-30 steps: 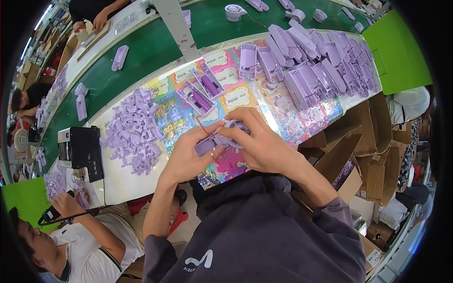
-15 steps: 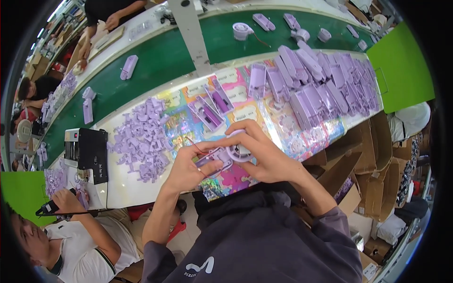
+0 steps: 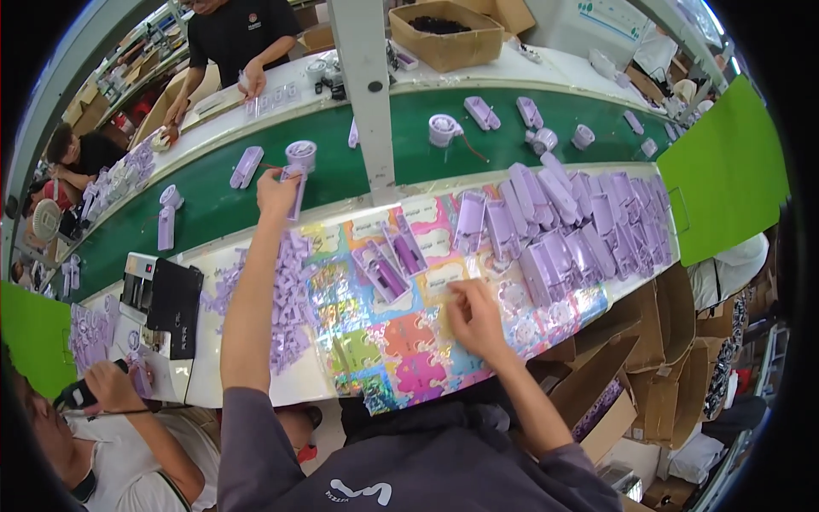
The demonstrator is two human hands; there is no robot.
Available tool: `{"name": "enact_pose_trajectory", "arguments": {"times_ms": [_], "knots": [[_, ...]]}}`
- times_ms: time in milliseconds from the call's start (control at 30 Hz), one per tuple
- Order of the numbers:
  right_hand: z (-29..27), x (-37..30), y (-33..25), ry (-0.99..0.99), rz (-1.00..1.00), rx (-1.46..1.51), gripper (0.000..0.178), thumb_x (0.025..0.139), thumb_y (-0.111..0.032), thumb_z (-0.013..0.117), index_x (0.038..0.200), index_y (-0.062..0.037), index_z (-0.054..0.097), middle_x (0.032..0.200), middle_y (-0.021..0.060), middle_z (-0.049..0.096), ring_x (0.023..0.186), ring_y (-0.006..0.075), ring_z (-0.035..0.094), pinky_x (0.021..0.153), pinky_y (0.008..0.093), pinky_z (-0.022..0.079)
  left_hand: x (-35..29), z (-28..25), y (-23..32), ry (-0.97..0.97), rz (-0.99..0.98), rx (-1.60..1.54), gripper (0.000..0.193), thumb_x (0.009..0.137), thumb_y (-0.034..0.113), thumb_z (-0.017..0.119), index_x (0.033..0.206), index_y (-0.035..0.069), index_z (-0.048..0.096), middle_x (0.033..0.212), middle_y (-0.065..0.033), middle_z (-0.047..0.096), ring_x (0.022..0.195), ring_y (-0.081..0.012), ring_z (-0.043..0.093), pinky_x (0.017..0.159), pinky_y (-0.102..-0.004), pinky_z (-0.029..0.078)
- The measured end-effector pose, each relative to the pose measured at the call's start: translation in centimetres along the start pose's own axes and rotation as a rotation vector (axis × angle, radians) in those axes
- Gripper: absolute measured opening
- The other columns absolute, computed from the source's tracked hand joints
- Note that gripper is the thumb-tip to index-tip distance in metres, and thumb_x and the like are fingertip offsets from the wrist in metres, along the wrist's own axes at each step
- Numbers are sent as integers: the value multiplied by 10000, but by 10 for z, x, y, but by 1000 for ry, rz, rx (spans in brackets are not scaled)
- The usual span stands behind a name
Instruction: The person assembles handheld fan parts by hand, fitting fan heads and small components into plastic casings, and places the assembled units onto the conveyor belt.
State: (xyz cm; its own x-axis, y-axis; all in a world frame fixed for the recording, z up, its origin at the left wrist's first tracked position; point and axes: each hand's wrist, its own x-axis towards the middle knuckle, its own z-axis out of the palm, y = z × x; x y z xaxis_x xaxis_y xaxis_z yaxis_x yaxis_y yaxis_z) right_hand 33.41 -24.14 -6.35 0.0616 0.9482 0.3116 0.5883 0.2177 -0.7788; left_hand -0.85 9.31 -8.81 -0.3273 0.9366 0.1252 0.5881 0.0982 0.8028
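My left hand (image 3: 275, 198) reaches out over the green conveyor belt (image 3: 328, 162), closed around a lilac handheld fan. The fan's round head (image 3: 301, 154) points away from me, and its long handle shell (image 3: 297, 194) runs down beside my fingers. Above the colourful printed sheet (image 3: 418, 337), my right hand (image 3: 479, 317) is loosely curled, fingers a little apart, with nothing visible in it. Nearest to it lie two lilac handle shells (image 3: 381, 273) holding dark purple cylinders (image 3: 408, 253).
Lilac shells (image 3: 572, 230) are heaped at the right, and small lilac parts (image 3: 290, 299) under my left forearm. A black box-shaped device (image 3: 171, 307) stands left. A grey post (image 3: 365, 102) rises by the belt. Co-workers sit at left and across; one holds a dark tool (image 3: 81, 392).
My hands have parted. The left has carried the fan from the near sheet out over the belt; the right has let go and moved slightly right. My view has shifted, showing more of the far side.
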Motion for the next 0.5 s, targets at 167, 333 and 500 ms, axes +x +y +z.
{"name": "enact_pose_trajectory", "arguments": {"times_ms": [167, 333, 500], "knots": [[10, 5, -8, -32, 29, 48, 215, 895, -1, 670, 1109, 13, 652, 1005, 157, 614, 773, 271, 682, 680, 352, 546, 61, -6, -41, 63, 41, -269, 449, 788, 169, 771, 1185, -16, 675, 1069, -164, 728, 961, -264, 707, 861, -370, 546], [5, 8, 0, 49, 116, -12, 131, 878, 5, 690, 1008, 2, 671, 893, 120, 633, 695, 233, 675, 625, 322, 539, 97, -23, -12, 382, 105, 62, 469, 791, 247, 722, 1218, 59, 672, 1112, -167, 681, 1066, -322, 648, 927, -441, 514], [0, 7, 3, 45, 140, -49, 137, 868, 7, 704, 1001, -6, 675, 904, 114, 644, 670, 211, 673, 606, 306, 539, 96, -32, -18, 169, 90, 691, 377, 809, 316, 721, 1152, 166, 673, 1225, -179, 639, 1198, -401, 589, 991, -504, 494]]}}
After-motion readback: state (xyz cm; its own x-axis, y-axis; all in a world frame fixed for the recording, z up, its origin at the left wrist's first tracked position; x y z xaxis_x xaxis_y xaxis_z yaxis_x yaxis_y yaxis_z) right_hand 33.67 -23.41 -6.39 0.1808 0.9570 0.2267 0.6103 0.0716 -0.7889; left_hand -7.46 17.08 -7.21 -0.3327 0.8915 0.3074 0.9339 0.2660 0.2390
